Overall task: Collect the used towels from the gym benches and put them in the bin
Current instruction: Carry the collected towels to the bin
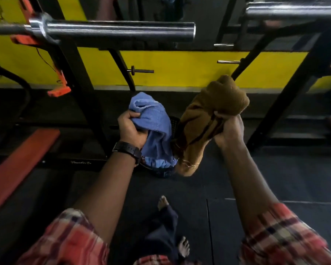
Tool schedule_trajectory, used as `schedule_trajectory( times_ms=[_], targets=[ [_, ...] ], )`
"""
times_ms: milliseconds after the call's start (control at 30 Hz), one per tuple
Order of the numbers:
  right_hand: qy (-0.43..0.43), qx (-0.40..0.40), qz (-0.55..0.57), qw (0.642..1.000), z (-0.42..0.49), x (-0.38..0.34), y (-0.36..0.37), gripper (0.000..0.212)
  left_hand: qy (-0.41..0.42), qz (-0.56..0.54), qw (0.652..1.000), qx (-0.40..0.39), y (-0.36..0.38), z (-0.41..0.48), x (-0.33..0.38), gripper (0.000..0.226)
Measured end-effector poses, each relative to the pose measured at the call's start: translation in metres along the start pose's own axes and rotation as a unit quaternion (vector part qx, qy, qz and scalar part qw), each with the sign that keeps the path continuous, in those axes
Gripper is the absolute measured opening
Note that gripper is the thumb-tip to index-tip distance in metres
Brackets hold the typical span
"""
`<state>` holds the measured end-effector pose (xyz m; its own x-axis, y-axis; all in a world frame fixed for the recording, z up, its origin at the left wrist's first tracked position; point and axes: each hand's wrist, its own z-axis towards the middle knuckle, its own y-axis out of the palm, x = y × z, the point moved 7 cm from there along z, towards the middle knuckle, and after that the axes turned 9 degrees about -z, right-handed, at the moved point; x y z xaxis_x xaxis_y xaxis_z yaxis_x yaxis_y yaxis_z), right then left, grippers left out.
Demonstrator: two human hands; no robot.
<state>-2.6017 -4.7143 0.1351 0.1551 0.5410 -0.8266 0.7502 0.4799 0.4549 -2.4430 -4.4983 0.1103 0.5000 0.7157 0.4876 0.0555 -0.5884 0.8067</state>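
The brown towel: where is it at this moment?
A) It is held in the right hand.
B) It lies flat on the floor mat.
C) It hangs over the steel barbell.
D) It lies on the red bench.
A: the right hand grips the bunched brown towel in the air, while the left hand holds the blue towel beside it.

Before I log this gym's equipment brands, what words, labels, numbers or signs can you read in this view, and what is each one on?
Nothing here reads clearly.
Small pale script on the black rack base beside the red bench: too blurred and small to read.
Dark scrawl on the yellow wall at top left: cut off and not readable.
Blue towel, brown towel, watch, barbell sleeve: no text visible.
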Motion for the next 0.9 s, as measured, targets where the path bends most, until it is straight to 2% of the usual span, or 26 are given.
schedule_trajectory(
  times_ms=[100,200,300,467,567,633,700,733,800,867,900],
  targets=[
    [-0.004,-0.019,-0.003,1.000,0.039,0.005,0.018,0.043,-0.040,0.051,0.998,0.014,-0.015,0.037,-0.022,0.037],
    [0.009,-0.038,-0.027,0.999,0.073,0.020,0.032,0.049,-0.089,0.140,0.981,0.097,-0.050,0.065,-0.040,0.035],
    [0.043,-0.036,-0.063,0.996,0.106,0.037,0.044,0.052,-0.081,0.104,0.982,0.136,-0.063,0.089,-0.044,0.038],
    [0.111,-0.013,-0.046,0.993,0.143,0.068,0.060,0.060,-0.042,0.075,0.984,0.157,-0.066,0.106,-0.029,0.036],
    [0.128,-0.086,-0.075,0.985,0.156,0.080,0.072,0.049,-0.010,0.066,0.984,0.168,-0.066,0.101,-0.014,0.038],
    [0.157,-0.138,-0.158,0.965,0.160,0.092,0.076,0.046,0.020,0.062,0.982,0.180,-0.066,0.093,-0.008,0.039],
    [0.176,-0.168,-0.253,0.936,0.163,0.106,0.070,0.030,0.046,0.057,0.979,0.190,-0.064,0.080,-0.005,0.038],
    [0.188,-0.176,-0.267,0.929,0.165,0.115,0.066,0.021,0.056,0.055,0.977,0.196,-0.063,0.074,-0.005,0.037],
    [0.212,-0.178,-0.267,0.923,0.163,0.124,0.061,0.030,0.084,0.054,0.972,0.212,-0.063,0.059,-0.006,0.035],
    [0.195,-0.191,-0.265,0.925,0.156,0.121,0.060,0.051,0.107,0.050,0.968,0.221,-0.060,0.041,-0.008,0.030],
    [0.212,-0.191,-0.243,0.927,0.153,0.123,0.062,0.057,0.114,0.047,0.967,0.225,-0.060,0.034,-0.009,0.028]
  ],
)
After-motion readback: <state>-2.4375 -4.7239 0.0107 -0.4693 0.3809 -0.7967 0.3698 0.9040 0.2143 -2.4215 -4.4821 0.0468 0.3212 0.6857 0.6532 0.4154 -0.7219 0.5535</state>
